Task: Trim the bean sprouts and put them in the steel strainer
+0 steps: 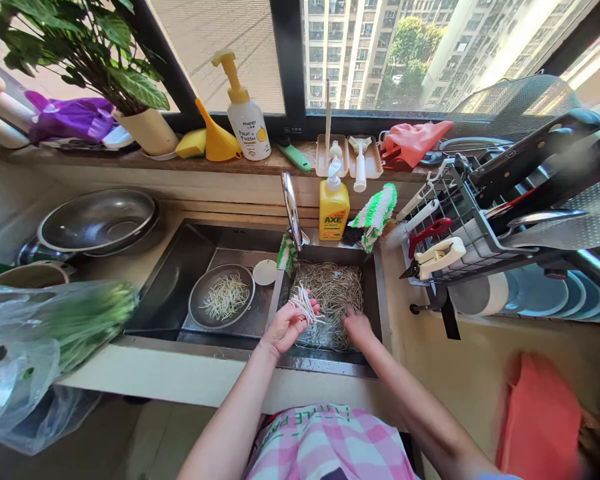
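My left hand [284, 327] is closed around a small bunch of pale, thin stems [307, 308], held palm up over the left side of the right-hand sink basin [377, 287]. Many more brownish, root-like strands [333, 287] lie spread in that basin. My right hand [357, 327] reaches down into them at the basin's right side; its fingertips are among the strands, and whether they pinch any is hidden. In the left basin a round metal strainer or pan [199, 319] holds a pile of pale stems [226, 297].
A chrome faucet [291, 210] rises behind the basins, beside a yellow AXE bottle [334, 212]. A loaded dish rack [473, 220] stands at right. Pans [100, 217] and bagged greens [87, 317] are at left. A white round dish [265, 272] sits by the divider.
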`<state>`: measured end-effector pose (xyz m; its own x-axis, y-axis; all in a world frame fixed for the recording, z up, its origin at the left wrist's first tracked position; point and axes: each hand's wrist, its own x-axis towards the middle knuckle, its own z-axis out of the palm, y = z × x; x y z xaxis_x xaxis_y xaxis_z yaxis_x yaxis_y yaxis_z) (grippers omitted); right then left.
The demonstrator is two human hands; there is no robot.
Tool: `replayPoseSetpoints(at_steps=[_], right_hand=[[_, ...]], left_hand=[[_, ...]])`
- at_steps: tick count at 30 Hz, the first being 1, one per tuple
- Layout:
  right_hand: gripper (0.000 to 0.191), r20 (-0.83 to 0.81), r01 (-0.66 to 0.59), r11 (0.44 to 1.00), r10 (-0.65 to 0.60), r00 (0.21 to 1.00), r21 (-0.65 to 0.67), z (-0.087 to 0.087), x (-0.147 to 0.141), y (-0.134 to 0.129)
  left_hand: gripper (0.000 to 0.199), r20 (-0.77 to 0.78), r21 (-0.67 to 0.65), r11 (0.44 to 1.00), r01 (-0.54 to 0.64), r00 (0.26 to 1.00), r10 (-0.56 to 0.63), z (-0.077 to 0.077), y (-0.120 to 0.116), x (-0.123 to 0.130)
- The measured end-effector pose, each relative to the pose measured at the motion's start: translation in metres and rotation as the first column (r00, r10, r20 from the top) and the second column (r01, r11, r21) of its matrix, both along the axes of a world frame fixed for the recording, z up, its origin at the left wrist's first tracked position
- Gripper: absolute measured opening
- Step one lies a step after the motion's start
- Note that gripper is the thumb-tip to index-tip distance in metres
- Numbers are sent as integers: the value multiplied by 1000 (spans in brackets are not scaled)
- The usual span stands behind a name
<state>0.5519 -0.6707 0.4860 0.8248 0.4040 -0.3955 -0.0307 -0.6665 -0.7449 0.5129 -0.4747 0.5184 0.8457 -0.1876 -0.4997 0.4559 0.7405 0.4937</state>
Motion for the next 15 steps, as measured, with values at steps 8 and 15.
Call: replayPoseSetpoints(at_steps=[8,15], right_hand=[[21,434,28,985,-99,895,169,29,-16,35],[12,405,-73,985,3,914,156,47,-15,55]], left_hand=[[40,-48,-121,984,-128,991,123,-2,-5,4],[40,-30,-92,981,-173,985,171,5,-22,4]])
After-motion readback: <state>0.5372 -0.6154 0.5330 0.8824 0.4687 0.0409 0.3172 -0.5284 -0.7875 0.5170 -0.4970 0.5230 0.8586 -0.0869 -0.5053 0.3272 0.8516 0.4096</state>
